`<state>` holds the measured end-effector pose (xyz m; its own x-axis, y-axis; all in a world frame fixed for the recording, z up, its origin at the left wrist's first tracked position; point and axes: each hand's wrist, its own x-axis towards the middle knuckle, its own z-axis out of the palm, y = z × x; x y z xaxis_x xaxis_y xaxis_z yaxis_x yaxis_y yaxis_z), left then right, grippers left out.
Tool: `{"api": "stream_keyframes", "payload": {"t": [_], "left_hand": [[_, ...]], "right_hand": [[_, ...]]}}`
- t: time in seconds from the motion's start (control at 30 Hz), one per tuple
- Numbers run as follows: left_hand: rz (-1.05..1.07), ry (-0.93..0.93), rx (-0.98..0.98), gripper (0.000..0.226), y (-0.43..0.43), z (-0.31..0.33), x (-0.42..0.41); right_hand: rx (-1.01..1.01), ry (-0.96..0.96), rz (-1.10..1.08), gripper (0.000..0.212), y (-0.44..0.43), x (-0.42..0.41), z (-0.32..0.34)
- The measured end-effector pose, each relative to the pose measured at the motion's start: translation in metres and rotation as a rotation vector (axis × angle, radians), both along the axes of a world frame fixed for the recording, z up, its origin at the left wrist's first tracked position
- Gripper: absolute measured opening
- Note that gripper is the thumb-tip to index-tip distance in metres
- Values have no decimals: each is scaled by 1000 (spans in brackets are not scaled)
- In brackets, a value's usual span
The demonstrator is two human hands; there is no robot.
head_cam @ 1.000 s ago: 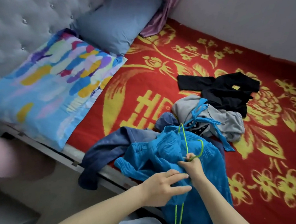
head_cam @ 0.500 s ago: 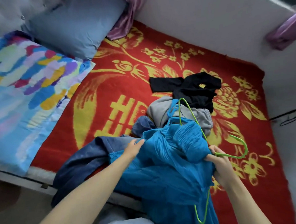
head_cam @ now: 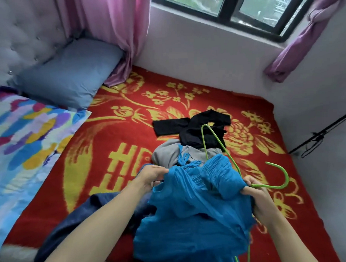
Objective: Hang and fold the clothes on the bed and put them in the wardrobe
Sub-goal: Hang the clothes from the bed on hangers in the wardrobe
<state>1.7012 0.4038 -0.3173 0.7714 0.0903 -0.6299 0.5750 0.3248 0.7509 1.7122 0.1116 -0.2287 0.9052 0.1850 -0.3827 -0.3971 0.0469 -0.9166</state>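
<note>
A bright blue ribbed garment [head_cam: 192, 206] is lifted above the red and gold bedspread [head_cam: 113, 150]. A green wire hanger [head_cam: 279, 183] runs inside it, with its hook sticking out to the right. My left hand [head_cam: 152, 176] grips the garment's upper left edge. My right hand [head_cam: 259, 196] grips the hanger near its hook together with the cloth. A grey garment [head_cam: 167, 153] and a black garment [head_cam: 190, 128] lie behind on the bed. A dark navy garment [head_cam: 78, 220] hangs over the bed's near edge.
A colourful pillow [head_cam: 22, 138] and a blue-grey pillow [head_cam: 69, 74] lie at the left by the padded headboard [head_cam: 13, 39]. Pink curtains [head_cam: 112, 29] and a window [head_cam: 241, 5] are behind. A black cable [head_cam: 317, 139] runs along the right wall.
The view has tilted up to show the window. My hands have spread apart and lifted the blue garment, and the hanger's hook now points right.
</note>
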Motion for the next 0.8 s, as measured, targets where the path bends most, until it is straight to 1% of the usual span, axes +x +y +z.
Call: {"api": "stream_keyframes", "payload": {"t": [0.1,0.13,0.23,0.3,0.37,0.4,0.47,0.53,0.67,0.73,0.8], "left_hand": [[91,-45,-42,18,8,30,5],[106,-75,-19,18,12,41,6],[123,-224,94,17,21,72,6],[94,-312,178,21,21,89,4],[55,-376,273,24,19,101,2],[43,-406,297,24,17,104,1],[12,-455,327,23,14,111,-2],[-57,-484,362,20,12,116,-5],[-188,-512,370,23,10,126,-8],[-184,-523,351,24,9,130,-9],[-148,-522,333,27,8,132,-9]], "right_hand": [[-61,-8,-59,39,-5,11,-7],[-141,-25,-84,39,-5,15,-11],[-514,-149,-167,41,-1,22,-26],[-720,-218,-196,43,2,25,-33],[-806,-260,-204,45,5,28,-36],[-801,-270,-199,45,8,30,-36],[-674,-261,-160,44,17,33,-33],[-538,-270,-62,41,32,34,-24],[-399,-324,173,43,75,35,-7],[-352,-303,256,42,98,32,-6],[-274,-293,266,43,117,29,-6]]}}
